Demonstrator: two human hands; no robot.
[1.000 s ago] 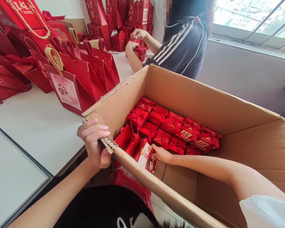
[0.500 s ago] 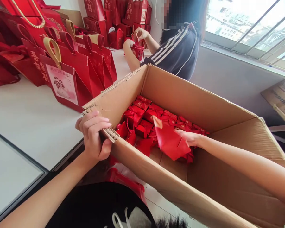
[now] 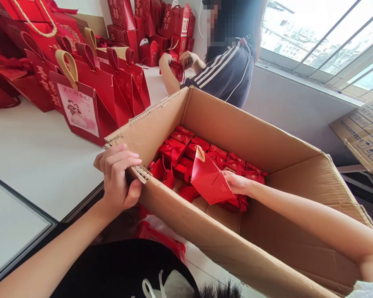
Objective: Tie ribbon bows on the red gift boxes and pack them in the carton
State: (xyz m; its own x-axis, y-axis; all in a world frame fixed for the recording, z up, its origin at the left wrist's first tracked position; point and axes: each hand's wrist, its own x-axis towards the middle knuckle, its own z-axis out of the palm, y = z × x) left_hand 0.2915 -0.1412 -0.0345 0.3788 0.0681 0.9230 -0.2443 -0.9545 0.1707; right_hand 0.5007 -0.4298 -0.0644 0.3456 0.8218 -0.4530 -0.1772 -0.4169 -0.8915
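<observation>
A large open cardboard box tilts toward me. My left hand grips its near left corner, fingers wrapped over the torn edge. Inside the box, my right hand holds a red gift box with a tan loop handle, its flat base turned to me. Under and behind it lie several small red boxes with ribbon bows, in rows at the far side. A small red bag with a cord handle rests near the box's left wall.
Red gift bags crowd the white table at the left. Beyond the box, a person in a dark striped sleeve handles a small red box. A printed carton stands at right, a red stool below.
The gift box in my right hand has turned slightly, showing more of its base. The person's hands have moved lower on their red box. The whole view has shifted a little.
</observation>
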